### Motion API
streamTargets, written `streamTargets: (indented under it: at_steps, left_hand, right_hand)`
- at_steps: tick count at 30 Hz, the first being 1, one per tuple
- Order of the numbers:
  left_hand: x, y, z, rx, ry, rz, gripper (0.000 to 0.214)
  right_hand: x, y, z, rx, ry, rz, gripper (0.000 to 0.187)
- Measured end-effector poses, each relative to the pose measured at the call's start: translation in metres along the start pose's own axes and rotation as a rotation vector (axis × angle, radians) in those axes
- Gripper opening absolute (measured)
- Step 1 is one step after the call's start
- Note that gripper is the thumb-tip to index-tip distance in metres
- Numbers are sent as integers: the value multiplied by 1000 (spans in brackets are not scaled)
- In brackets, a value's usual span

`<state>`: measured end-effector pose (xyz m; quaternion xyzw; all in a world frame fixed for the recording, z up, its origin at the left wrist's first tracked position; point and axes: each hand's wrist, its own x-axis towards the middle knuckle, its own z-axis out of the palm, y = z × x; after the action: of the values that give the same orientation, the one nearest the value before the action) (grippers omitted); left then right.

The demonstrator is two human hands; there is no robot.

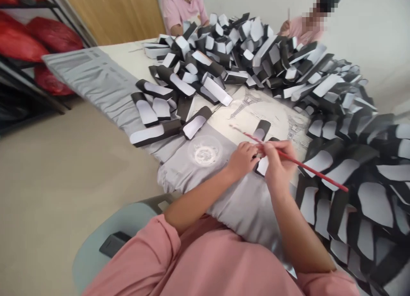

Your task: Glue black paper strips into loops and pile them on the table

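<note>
A long red-handled paintbrush [315, 172] is held in my right hand [279, 165], its pale tip pointing up and to the left. Against it sits my left hand [242, 160], fingers curled at a black-and-white folded card piece [262, 165] on the table; the hands partly hide this piece. Just beyond them lies another black-and-white piece [262, 128]. To the left of my hands stands a clear round tub [191, 147] with whitish stuff in it.
Piles of black-and-white pieces [218, 89] cover the table's far side and right side [374, 202]. Two people in pink sit across. A grey-green stool [92, 244] beside me holds a dark phone-like object [114, 243]. Red bags [53, 35] fill a rack at left.
</note>
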<state>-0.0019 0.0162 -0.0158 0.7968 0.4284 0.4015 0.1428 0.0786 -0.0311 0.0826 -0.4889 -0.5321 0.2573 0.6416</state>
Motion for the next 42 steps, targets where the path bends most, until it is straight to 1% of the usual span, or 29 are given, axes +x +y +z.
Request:
streamTargets:
  at_steps: [2,3,4,6,8,10,14,18,25,31,36,42]
  left_hand:
    - [3,2,1,-58,69,-2,11]
    - [3,3,0,-88,112,-7,11]
    - [4,3,-1,-114,145,-6,12]
    - [4,3,-4,-144,183,12,15]
    - [3,3,-5,-153,200,35,17]
    - [3,3,-5,-145,207,58,18]
    - [2,2,-2,-106,196,85,18]
    - [2,0,0,-48,184,90,18]
    - [0,0,2,-1,169,128,19]
    - [-2,2,6,-22,176,146,20]
    - [-2,1,5,-12,167,126,20]
    - [-1,1,4,-18,177,132,19]
  right_hand:
    - [3,3,-22,40,239,-63,18]
    - [4,6,-33,36,322,-83,19]
    - [4,9,-43,24,375,-89,20]
    - [2,18,-62,-4,420,-68,22]
    - [-3,27,-74,-26,416,-26,22]
    - [-11,35,-81,-36,404,3,23]
    - [-24,44,-87,-71,370,31,23]
    - [-27,48,-91,-66,325,43,22]
    - [-27,54,-90,-32,290,110,22]
    - [-27,57,-87,-8,298,99,20]
    - [-27,55,-88,5,287,91,18]
    - [-26,53,-89,-8,316,82,19]
